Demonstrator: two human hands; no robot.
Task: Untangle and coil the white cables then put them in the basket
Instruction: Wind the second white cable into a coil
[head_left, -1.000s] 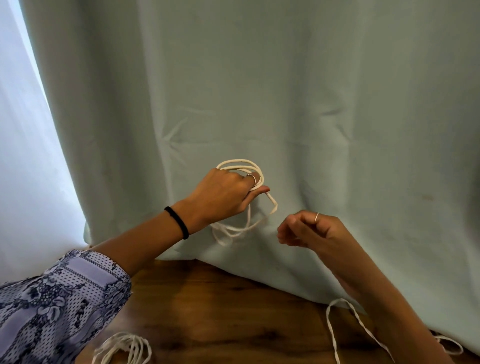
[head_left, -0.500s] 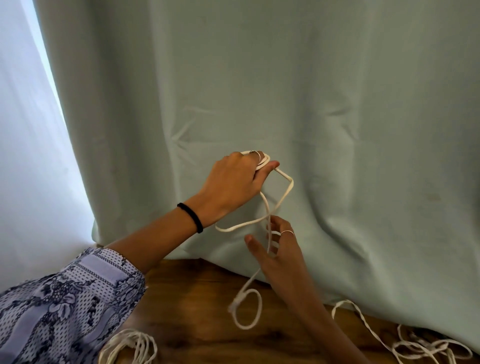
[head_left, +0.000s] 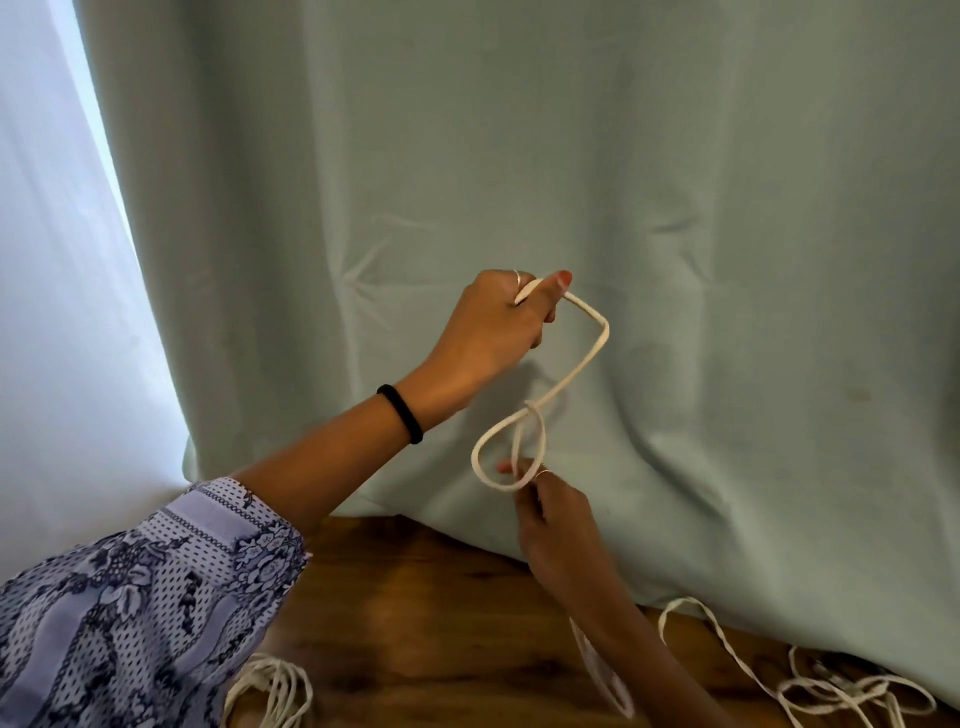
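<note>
My left hand (head_left: 498, 327) is raised in front of the curtain and grips one end of a white cable (head_left: 582, 364) between thumb and fingers. The cable bends down to a crossing and forms a small loop (head_left: 483, 457). My right hand (head_left: 550, 514), lower, pinches the bottom of that loop with its fingertips; the rest of the cable hangs down behind my right forearm. A coiled white cable (head_left: 270, 691) lies on the wooden table at the bottom left. A loose tangle of white cable (head_left: 841, 696) lies at the bottom right. No basket is in view.
A pale green curtain (head_left: 675, 260) hangs close behind my hands and drapes onto the wooden table (head_left: 415, 597). A bright white curtain (head_left: 52, 312) fills the left side. My patterned left sleeve (head_left: 130, 613) covers the lower left.
My left hand has risen with the cable end. The bundle of loops it held a second ago has opened into one strand and a small loop, which my right hand now pinches.
</note>
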